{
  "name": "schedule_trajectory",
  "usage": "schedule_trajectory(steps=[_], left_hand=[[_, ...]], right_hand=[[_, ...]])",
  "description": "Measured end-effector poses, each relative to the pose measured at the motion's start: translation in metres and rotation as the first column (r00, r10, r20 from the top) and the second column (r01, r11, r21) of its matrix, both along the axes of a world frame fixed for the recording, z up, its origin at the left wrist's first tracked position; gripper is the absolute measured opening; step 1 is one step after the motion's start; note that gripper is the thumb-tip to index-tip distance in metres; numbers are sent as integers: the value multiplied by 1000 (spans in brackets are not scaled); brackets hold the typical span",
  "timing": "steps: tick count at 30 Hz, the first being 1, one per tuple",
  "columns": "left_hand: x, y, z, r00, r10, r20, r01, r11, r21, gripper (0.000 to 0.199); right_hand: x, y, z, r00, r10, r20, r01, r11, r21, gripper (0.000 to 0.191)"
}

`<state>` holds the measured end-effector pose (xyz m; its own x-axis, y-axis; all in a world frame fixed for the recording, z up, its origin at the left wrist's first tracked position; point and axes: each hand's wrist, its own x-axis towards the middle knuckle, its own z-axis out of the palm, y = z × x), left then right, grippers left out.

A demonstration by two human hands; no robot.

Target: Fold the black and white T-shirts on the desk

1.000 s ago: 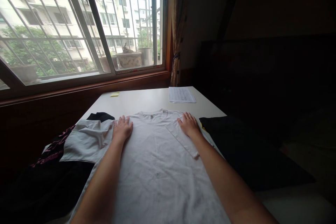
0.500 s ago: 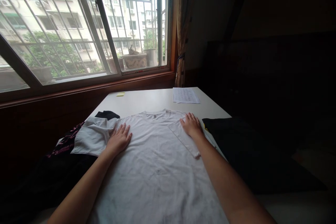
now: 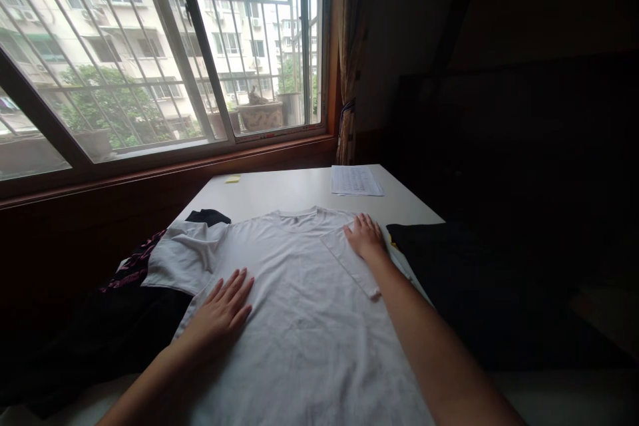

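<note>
A white T-shirt point(image 3: 299, 286) lies spread on the white table point(image 3: 279, 186), its collar toward the far side. Its left sleeve stretches outward over dark clothing, while the right sleeve is folded inward across the front. My left hand point(image 3: 224, 303) rests flat on the left side of the shirt below that sleeve, fingers spread. On the folded right sleeve near the shoulder lies my right hand point(image 3: 365, 237), palm down, with its fingers slightly apart. Neither hand grips the cloth.
Black clothing with pink print point(image 3: 134, 266) lies at the left. Dark folded cloth point(image 3: 479, 293) covers the right side. Printed papers point(image 3: 357, 180) and a yellow note point(image 3: 232, 179) lie at the far edge, below a barred window and curtain point(image 3: 347, 80).
My left hand has slid down the shirt toward me, away from the outstretched sleeve. My right hand stays in place on the folded sleeve. The view has shifted slightly.
</note>
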<state>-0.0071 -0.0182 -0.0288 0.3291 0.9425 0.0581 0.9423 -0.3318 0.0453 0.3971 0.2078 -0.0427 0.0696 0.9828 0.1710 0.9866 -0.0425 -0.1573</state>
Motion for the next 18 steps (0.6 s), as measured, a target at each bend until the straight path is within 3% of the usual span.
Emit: schedule_trajectory(steps=[2,4,7,10,13,15,18], left_hand=[[-8,-8,11,996,-33,78,37,998,-52,57],[-24,-9,27,984,25,176,-16,999,-51,50],[-62,4,55,936,227,269,-270,953,137,48],[-110,28,75,868,393,305,-477,831,287,54],[-148,54,86,703,618,353,-692,709,137,60],[-162,69,91,609,705,362,-763,646,25,63],[-168,86,97,592,721,360,-780,626,29,62]], right_hand=[[0,0,-1,1000,-1,-4,1,1000,2,70],[0,0,-1,1000,0,-9,0,1000,1,70],[1,1,-3,1000,4,-15,-4,1000,10,69],[1,2,-4,1000,6,-17,-5,1000,23,69],[1,3,-4,1000,6,-19,-6,1000,20,68],[1,2,-4,1000,3,-21,-3,1000,22,68],[0,1,-3,1000,1,-22,0,999,39,66]])
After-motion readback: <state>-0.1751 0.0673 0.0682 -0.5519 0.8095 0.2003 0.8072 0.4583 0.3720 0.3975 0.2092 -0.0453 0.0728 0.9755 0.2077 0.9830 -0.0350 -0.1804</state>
